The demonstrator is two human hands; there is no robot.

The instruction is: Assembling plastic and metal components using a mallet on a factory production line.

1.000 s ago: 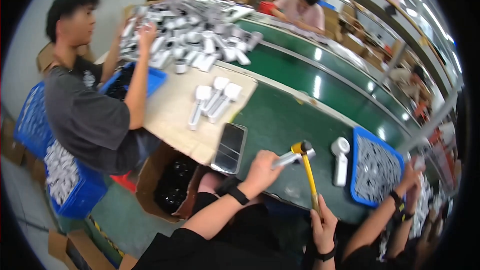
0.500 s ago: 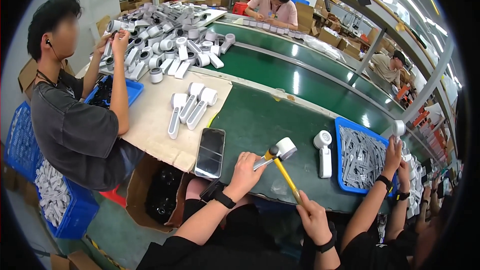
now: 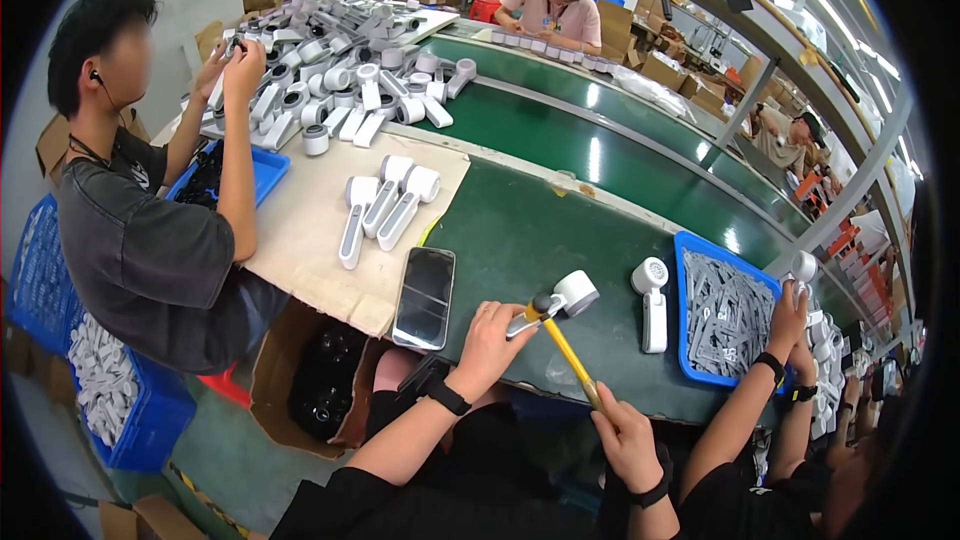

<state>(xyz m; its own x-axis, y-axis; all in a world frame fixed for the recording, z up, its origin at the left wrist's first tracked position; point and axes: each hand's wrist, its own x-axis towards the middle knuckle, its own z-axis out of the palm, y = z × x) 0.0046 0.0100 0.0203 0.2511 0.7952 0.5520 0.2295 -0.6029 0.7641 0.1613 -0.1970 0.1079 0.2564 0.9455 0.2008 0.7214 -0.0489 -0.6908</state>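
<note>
My left hand (image 3: 487,348) is closed around the grey handle of a white handheld fan (image 3: 577,292), its round head turned away to the right just above the green table. My right hand (image 3: 628,440) grips the lower end of a hammer (image 3: 570,350) with a yellow shaft and black head. That hammer head lies over the fan's handle, close to my left fingers; whether they touch cannot be made out. To the right, another white fan (image 3: 652,310) with a slotted round face lies on the table. A dark phone (image 3: 425,300) rests left of my left hand.
Three fans (image 3: 400,205) lie on a cardboard sheet (image 3: 300,240), with a large fan pile (image 3: 340,70) behind. A blue tray (image 3: 684,340) of grey strips stands right, beside a co-worker's hands (image 3: 790,325). Another person (image 3: 150,190) works at left. An open carton (image 3: 270,380) sits below.
The hammer head has shifted very slightly left along the fan's handle. Both my hands keep their grips. The person at left has raised the part in their hands a little.
</note>
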